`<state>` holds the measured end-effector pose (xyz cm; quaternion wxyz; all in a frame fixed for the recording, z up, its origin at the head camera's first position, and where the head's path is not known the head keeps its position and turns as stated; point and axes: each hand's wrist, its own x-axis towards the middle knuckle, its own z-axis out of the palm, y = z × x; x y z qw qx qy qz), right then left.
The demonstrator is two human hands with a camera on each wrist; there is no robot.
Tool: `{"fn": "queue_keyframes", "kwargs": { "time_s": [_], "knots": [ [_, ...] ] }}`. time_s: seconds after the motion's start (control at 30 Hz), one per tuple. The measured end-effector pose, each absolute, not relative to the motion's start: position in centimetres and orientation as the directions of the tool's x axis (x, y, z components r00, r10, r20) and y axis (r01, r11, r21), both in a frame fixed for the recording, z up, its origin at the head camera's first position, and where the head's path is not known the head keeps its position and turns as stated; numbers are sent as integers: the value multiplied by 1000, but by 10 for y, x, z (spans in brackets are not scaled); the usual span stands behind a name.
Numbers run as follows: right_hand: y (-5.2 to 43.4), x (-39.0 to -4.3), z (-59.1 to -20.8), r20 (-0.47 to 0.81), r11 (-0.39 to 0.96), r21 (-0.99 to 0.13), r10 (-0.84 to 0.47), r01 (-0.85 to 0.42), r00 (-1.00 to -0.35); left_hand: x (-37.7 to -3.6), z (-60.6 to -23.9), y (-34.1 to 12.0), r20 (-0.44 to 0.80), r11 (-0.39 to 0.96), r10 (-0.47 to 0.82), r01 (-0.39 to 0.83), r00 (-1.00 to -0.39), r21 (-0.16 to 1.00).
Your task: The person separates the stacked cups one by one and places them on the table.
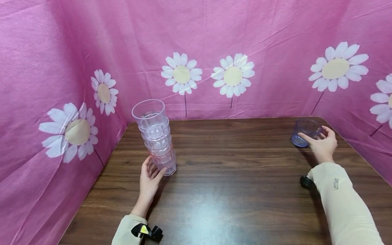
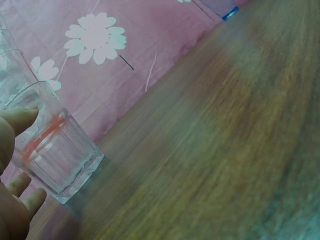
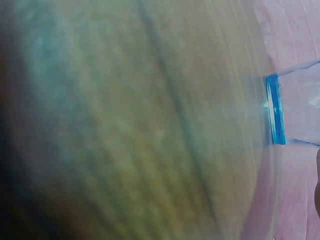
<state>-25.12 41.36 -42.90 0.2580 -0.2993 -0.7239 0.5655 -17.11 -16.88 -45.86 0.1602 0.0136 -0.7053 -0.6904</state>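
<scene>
A tall stack of clear glasses [image 1: 157, 139] stands upright on the left of the wooden table, one glass nested in another. A reddish band [image 2: 45, 137] crosses the glass near the bottom. My left hand [image 1: 150, 178] holds the stack low down, its thumb on the near side and its fingers on the left side. At the far right, a short blue-tinted glass [image 1: 299, 137] sits near the table's back corner. My right hand [image 1: 323, 144] grips it from the right, thumb toward the front. In the right wrist view, its blue base [image 3: 276, 109] shows at the edge.
The dark wooden table [image 1: 229, 163] reaches back to a pink cloth [image 1: 205, 30] with white daisies, which hangs behind and along both sides. A black strap device [image 1: 147, 232] is on the left wrist, and another dark device [image 1: 306, 182] on the right wrist.
</scene>
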Motion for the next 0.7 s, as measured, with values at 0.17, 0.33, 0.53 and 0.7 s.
{"fn": "queue_keyframes", "kwargs": {
  "time_s": [0.17,0.33,0.53,0.7],
  "knots": [
    [411,-252,-429,22,176,-972,726,154,-687,-171,-460,-170,212,48,-245,207,-946,977],
    [410,-251,-429,35,202,-966,720,162,-693,-171,-460,-170,215,47,-241,209,-947,977],
    [410,-249,-428,125,287,-950,701,118,-702,-172,-459,-169,215,36,-238,212,-947,977],
    [410,-249,-421,278,404,-914,686,35,-672,-172,-458,-169,218,30,-239,217,-946,976]
  ]
}}
